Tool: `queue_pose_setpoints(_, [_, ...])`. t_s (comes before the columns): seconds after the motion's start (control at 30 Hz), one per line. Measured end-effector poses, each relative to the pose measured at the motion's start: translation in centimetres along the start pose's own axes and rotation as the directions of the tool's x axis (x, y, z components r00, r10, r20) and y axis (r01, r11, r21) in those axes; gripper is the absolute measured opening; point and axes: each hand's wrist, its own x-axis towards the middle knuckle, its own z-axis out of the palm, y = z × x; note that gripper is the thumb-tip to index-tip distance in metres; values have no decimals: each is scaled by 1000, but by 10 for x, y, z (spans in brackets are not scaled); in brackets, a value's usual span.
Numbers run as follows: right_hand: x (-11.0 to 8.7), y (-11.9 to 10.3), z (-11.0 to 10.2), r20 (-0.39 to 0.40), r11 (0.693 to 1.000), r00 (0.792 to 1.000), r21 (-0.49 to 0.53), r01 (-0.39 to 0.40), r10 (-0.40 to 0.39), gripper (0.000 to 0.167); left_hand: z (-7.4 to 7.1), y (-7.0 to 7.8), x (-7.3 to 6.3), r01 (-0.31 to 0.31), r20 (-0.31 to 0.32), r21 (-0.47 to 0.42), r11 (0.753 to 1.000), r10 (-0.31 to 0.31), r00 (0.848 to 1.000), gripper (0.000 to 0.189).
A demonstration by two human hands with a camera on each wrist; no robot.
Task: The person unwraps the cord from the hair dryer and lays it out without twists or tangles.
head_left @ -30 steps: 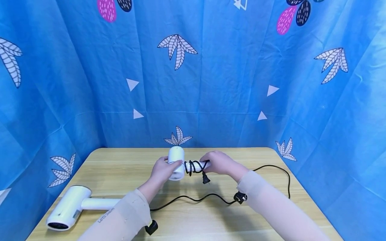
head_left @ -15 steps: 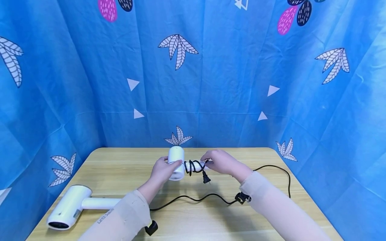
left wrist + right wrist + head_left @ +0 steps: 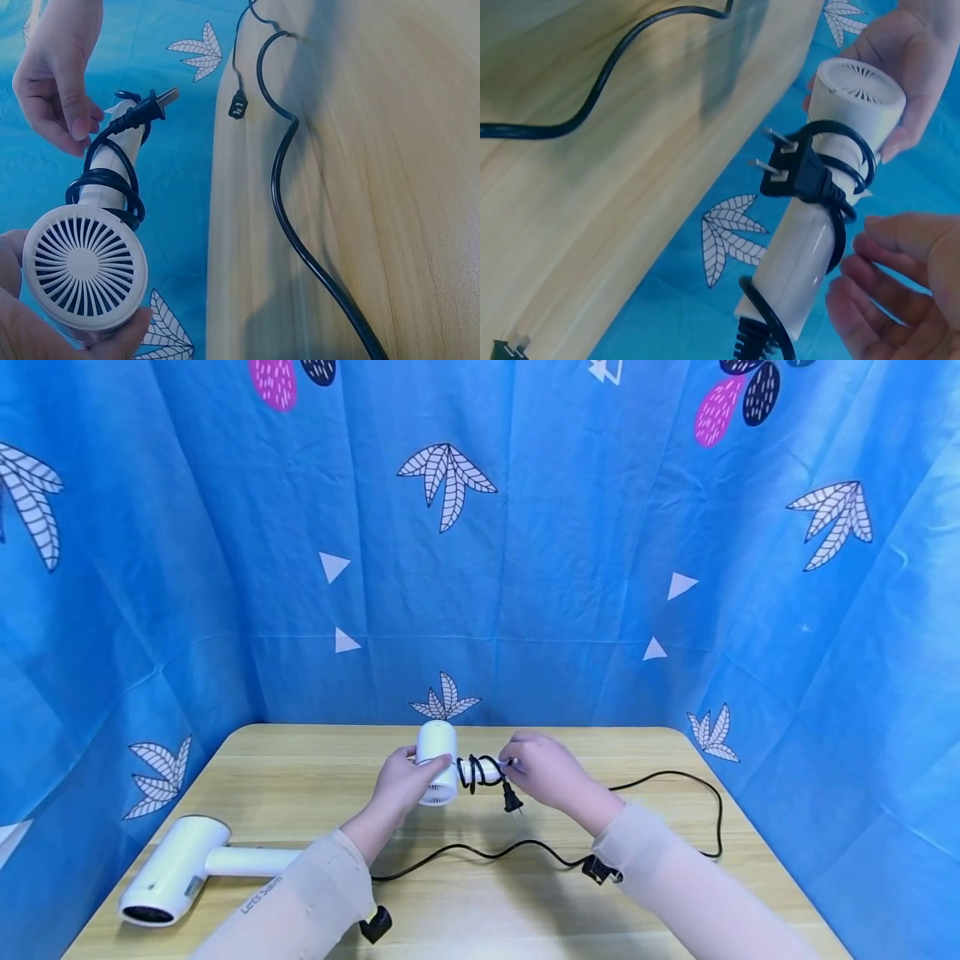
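A white hair dryer [image 3: 437, 739] is held up over the far part of the table. My left hand [image 3: 401, 781] grips it round its head, thumb across the front and fingers behind. Its black cord [image 3: 105, 180] winds several times about the handle, and the two-pin plug [image 3: 791, 169] sticks out at the side. In the right wrist view the vented grille [image 3: 866, 82] faces up. Beside the handle, my right hand [image 3: 551, 777] has loosely bent fingers [image 3: 870, 300] with a gap between them and the handle.
A second, larger white hair dryer [image 3: 176, 868] lies at the left of the wooden table [image 3: 480, 910], its handle partly hidden by my left sleeve. A black cord [image 3: 487, 855] snakes across to a plug [image 3: 600, 868] by my right sleeve. Blue patterned curtains [image 3: 570, 568] surround the table.
The right hand's fingers have come off the handle's end and stay close beside it. My left hand keeps its hold on the hair dryer, which has hardly moved.
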Motion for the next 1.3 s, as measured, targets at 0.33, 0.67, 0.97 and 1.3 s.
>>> queue_pose_setpoints(0.33, [-8,-12,9,-37,995,995,-36,-93,92,14,2,-2,0,-10,0,-3,1000,10,1000,85])
queue_pose_setpoints(0.67, [-13,-21,20,-85,991,989,-49,-124,120,11,2,-1,-2,-5,-9,2,1000,5,1000,84])
queue_pose_setpoints(0.97, [-13,-27,32,-143,975,976,-125,-182,164,21,1,1,-4,-5,-16,-2,1000,5,1000,84])
queue_pose_setpoints(1.3, [-11,-33,34,-199,961,967,-194,-196,158,15,2,-1,-4,-7,-18,-15,1000,7,1000,83])
